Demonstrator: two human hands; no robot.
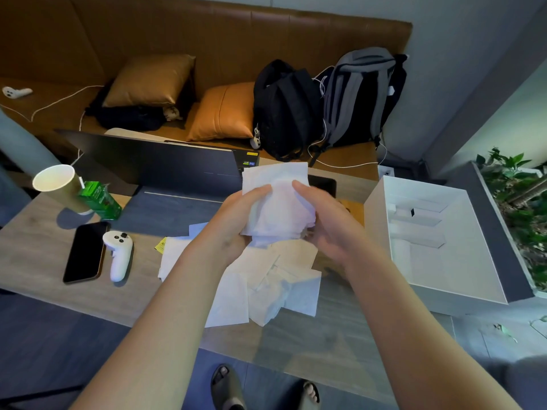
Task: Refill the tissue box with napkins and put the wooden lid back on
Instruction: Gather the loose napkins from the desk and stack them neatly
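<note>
head view | looks forward-down | close over table (53, 261)

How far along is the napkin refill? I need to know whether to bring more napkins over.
Early stage. Done: nothing visibly packed yet; I cannot pick out the tissue box or wooden lid with certainty. In hand: the left hand and right hand hold a bunch of napkins above the table. Left: a loose pile of napkins lies on the table, then packing and refitting the lid.

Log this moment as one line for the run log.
left hand: holding napkin bundle | right hand: holding same bundle | loose napkins: on table
</note>
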